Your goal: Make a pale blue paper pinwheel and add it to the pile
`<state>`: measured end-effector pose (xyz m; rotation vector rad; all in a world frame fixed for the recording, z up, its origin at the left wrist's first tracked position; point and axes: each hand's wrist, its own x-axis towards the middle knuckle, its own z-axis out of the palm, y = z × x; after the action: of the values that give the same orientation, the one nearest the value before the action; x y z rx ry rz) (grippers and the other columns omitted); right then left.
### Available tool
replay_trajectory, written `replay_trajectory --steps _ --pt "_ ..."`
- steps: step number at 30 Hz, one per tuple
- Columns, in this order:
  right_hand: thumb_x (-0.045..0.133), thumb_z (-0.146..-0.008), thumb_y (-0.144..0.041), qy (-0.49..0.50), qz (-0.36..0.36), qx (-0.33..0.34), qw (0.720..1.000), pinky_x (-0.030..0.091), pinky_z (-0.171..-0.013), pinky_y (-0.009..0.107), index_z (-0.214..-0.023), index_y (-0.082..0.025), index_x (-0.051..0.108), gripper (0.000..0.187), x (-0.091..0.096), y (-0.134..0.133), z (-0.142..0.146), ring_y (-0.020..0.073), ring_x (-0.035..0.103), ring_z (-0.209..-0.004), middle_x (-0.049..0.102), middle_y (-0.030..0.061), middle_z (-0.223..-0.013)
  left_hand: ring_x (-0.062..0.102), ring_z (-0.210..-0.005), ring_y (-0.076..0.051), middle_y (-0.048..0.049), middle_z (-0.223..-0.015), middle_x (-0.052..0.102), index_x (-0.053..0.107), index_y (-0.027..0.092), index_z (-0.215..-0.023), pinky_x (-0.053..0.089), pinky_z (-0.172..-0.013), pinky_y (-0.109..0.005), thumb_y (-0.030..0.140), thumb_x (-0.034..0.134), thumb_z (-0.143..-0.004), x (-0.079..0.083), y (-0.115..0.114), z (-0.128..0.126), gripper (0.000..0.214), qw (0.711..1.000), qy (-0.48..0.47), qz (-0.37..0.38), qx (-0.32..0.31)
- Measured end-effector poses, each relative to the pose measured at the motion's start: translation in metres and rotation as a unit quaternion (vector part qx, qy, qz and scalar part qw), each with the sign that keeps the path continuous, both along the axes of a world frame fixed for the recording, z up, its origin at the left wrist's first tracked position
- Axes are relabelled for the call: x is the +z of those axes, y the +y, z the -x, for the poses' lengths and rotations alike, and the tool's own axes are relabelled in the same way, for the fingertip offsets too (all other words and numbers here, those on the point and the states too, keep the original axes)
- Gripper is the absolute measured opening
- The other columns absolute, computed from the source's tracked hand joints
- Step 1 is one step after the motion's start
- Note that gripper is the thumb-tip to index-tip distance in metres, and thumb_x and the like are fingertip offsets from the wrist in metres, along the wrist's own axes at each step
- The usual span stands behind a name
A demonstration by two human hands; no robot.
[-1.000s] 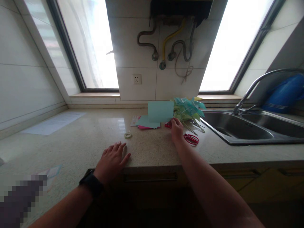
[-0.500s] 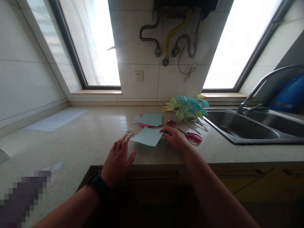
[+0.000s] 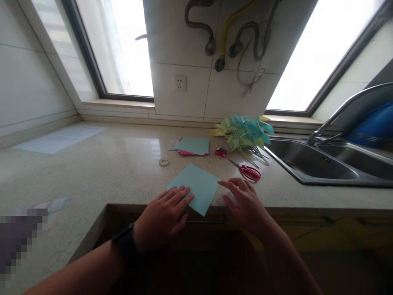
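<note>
- Lt-blue sheet (image 3: 198, 184) = on the counter (image 3: 132, 172), near front edge, in front of the paper stack; set cornerwise, nearest corner pokes out past the edge.
- L hand (image 3: 166, 211): palm down, fingers flat on sheet's L part, lying close tog.; nothing clamped. Dark watch (image 3: 125, 242) on that wrist.
- R hand (image 3: 244, 200): thumb & index apart, nothing pinched btwn them; index tip right at sheet's R corner, can't tell if it's touching.
- Paper stack (image 3: 194, 145) behind sheet: blue-green on top, pink sheet (image 3: 188, 153) showing underneath at the front.
- Tape roll (image 3: 163, 162): lies flat, L of the stack & a bit nearer, behind L hand.
- Small red box (image 3: 221, 152): just R of stack, apart from it.
- Scissors (image 3: 250, 173), red handles: behind R hand, blades pointing back & L twd the box.
- Bunch of pinwheels (image 3: 245, 130), blue/green/yellow: back of counter, R of box, sticks twd the front, nr the scissors.
- Sink (image 3: 313, 162) w/ faucet (image 3: 334, 110): far R, beyond pinwheels.
- White printed sheet (image 3: 59, 139): flat, back L, well apart from the rest; text too small to read.
- Wall socket (image 3: 180, 83): on tiles above the stack.
</note>
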<state>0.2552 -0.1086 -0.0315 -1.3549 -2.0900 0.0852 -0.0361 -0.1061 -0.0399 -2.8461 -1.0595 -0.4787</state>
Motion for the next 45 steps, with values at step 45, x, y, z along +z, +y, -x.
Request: replay_trajectory --steps 45 --pt "0.054 -0.083 -0.003 -0.025 -0.176 0.015 0.984 0.045 -0.108 0.052 -0.147 -0.024 0.048 0.067 -0.069 -0.05 0.048 0.0286 0.056 -0.127 0.065 0.0091 -0.132 0.04 -0.144 -0.029 -0.0063 -0.162 0.038 0.036 0.027 -0.153 0.031 -0.119 -0.05 0.022 0.057 -0.091 0.0 -0.003 0.002 0.066 1.0 0.018 -0.005 -0.003"
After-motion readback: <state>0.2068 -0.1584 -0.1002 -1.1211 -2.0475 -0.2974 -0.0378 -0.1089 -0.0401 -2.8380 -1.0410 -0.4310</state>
